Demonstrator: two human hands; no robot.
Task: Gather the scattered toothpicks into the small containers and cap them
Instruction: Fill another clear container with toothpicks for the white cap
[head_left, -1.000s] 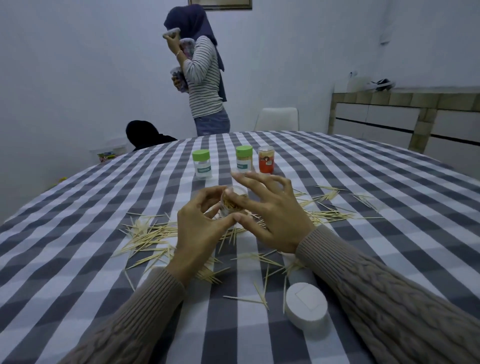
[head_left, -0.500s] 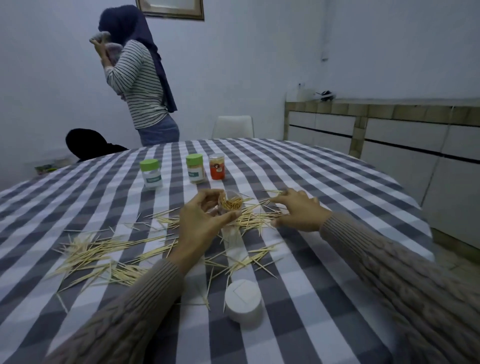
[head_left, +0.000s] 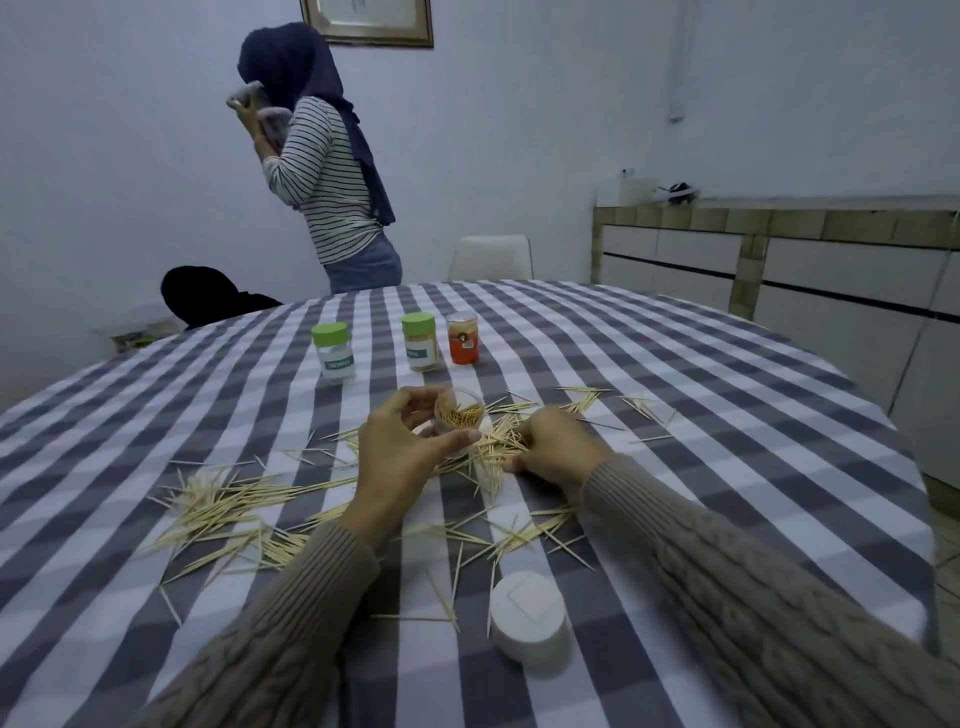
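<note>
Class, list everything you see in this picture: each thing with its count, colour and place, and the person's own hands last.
Green-capped jars: 2, clear, far centre of table.
Orange jar: 1, right of the green-capped jars.
Open jar: 1, clear, partly filled, in left hand.
Toothpicks: many, pale wood, scattered over the table.
White cap: 1, near edge.
Tablecloth: 1, grey-white check.
Chair: 1, white, behind table.
Standing person: 1, striped top, far side.
Framed picture: 1, wall.
Left hand: holds open jar.
Right hand: fingers curled on a toothpick pile.

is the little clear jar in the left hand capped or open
Open. The small clear plastic jar in the left hand shows its uncapped mouth and toothpicks inside.
</note>
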